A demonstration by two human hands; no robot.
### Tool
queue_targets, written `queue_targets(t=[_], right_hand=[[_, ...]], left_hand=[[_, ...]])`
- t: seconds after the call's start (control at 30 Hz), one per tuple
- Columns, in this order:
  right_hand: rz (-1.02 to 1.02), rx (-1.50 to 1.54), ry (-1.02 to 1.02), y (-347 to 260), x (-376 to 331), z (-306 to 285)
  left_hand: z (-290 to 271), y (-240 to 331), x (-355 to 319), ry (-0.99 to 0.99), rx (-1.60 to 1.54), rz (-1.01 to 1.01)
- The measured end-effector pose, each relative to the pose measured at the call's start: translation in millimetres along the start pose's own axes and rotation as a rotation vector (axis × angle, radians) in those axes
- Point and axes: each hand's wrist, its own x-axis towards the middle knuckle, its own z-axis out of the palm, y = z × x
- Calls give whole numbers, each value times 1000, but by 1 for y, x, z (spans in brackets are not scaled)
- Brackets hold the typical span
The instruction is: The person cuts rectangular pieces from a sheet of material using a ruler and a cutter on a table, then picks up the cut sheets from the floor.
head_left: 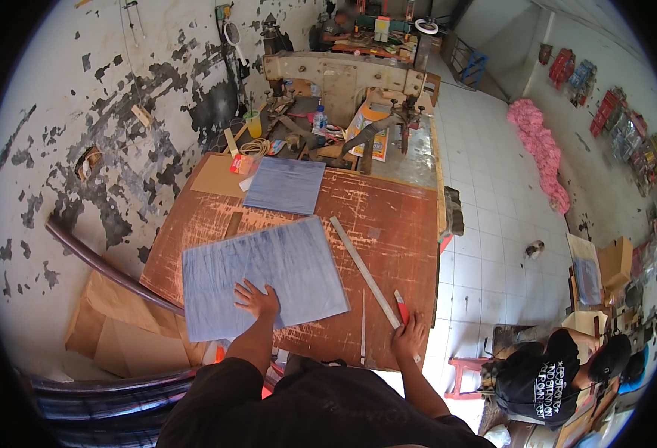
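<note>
Basically: scratched brown worktable (388,216), tiled floor beyond. Left hand (256,299) flat, fingers spread, pressing the large blue-grey sheet (268,272). Right hand (409,336) rests at the table edge beside the steel ruler (364,271) and red cutter (401,306); its grip is unclear.

- The person wore a dark, brownish-black top, seen from above as a broad rumpled mass at the lower edge of the view.
- Its sleeves were short (they ended above the elbows), so both forearms were bare.
- The left hand (256,299) was bare, with no glove, ring or watch to be made out.
- The right hand (409,336) was likewise bare, wrist uncovered.
- The cloth showed soft folds and no visible print or pattern.
</note>
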Motion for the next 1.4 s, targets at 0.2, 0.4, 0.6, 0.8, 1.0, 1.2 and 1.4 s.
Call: queue_targets(t=[0.2,0.4,0.6,0.8,1.0,1.2,1.4], right_hand=[[17,48,1,8,-5,2],[19,73,-4,6,-4,3],[41,13,-39,9,19,-10],[91,57,-156,-19,45,-24],[144,192,-234,-23,78,-5],[215,156,-306,-25,83,17],[226,93,-410,-42,103,7]], left_hand=[[-6,-6,-5,-20,41,69],[-2,-14,-4,9,27,70],[1,-4,-1,65,-35,104],[12,-13,5,91,-37,84],[9,-3,-3,64,-37,100],[7,-4,-1,66,-44,89],[14,-13,5,94,-6,72]])
